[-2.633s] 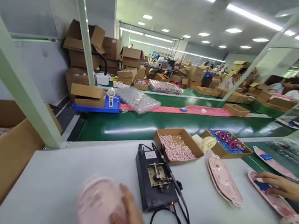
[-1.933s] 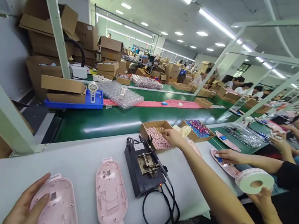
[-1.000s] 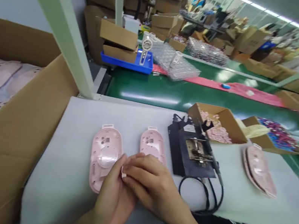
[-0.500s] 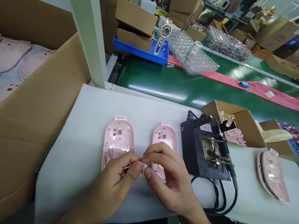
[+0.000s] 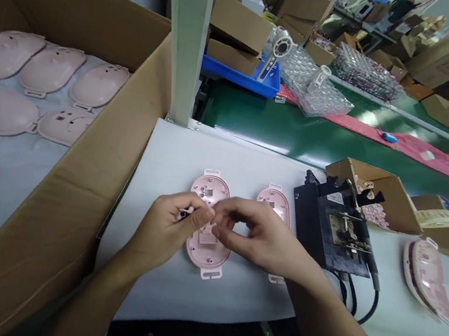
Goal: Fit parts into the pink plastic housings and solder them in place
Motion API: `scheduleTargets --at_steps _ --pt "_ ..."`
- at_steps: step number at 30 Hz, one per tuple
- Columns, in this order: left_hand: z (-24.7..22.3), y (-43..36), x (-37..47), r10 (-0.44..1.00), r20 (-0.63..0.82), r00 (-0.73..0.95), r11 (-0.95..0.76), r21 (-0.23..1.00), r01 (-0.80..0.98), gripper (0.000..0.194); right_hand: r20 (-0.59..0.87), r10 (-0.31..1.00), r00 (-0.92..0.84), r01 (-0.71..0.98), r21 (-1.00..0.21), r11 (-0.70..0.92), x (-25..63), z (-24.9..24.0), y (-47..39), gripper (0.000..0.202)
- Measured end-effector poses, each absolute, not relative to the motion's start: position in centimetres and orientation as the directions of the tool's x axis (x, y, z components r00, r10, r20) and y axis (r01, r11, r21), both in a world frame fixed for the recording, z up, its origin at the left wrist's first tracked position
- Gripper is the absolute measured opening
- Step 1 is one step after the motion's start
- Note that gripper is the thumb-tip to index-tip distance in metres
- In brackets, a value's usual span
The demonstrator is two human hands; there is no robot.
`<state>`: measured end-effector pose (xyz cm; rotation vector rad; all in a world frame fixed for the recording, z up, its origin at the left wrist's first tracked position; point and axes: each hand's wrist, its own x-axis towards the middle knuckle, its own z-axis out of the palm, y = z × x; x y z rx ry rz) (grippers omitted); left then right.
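Over the pink shell [image 5: 207,252], your left hand [image 5: 167,226] at nine o'clock pinched a small pink part [image 5: 183,213], likely light, stiff, best edge-gripped; your right hand [image 5: 262,234], at three, showed curled fingers, grip unclear.

My left grip [image 5: 199,218] and right grip [image 5: 215,225] are above a casing [image 5: 205,255] on the tabletop [image 5: 185,147]; right of it lie another casing [image 5: 282,205], a corded device [image 5: 312,223] and, behind that, a parts box [image 5: 403,205]. Left, a carton [image 5: 75,183] holds more casings [image 5: 51,68].
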<state>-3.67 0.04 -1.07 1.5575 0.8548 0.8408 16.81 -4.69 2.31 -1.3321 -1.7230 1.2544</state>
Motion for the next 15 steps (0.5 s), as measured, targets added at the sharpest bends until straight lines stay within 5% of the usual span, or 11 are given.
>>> scheduleTargets --at_steps 5,9,15 --pt "-4.2 1.0 -5.0 0.962 0.093 0.258 -0.134 0.980 0.149 0.044 -0.057 0.983 -0.174 0.524 -0.851 0.044 16.4 0.4 -1.3 0.019" --pt "-5.2 0.9 -5.3 0.944 0.089 0.319 -0.155 0.969 0.189 0.031 -0.166 0.978 -0.125 0.650 -0.758 -0.045 16.1 -1.1 0.2 0.015" --pt "-5.0 0.7 -4.8 0.928 0.097 0.360 -0.197 0.947 0.253 0.025 -0.028 0.985 -0.172 0.725 -0.680 0.107 15.4 -1.2 0.2 0.017"
